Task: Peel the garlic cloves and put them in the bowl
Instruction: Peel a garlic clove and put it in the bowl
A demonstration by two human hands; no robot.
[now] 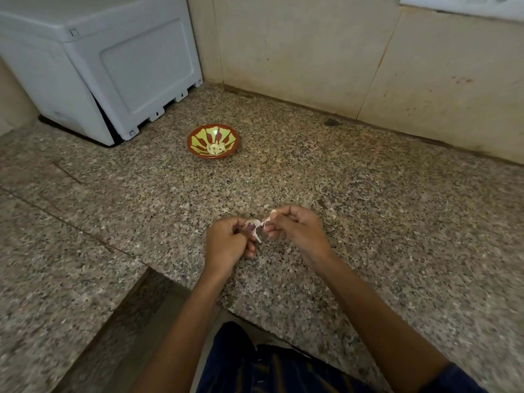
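Above the granite counter, my left hand pinches a piece of papery purple-white garlic skin. My right hand pinches a pale garlic clove between thumb and fingers, and thin strands of skin stretch between the two hands. A red bowl with a yellow-green pattern stands farther back on the counter, left of centre. Several peeled cloves lie inside it.
A white plastic appliance stands at the back left of the granite counter. Beige wall tiles close off the back. The counter edge steps back at the lower left, where my dark clothing shows below.
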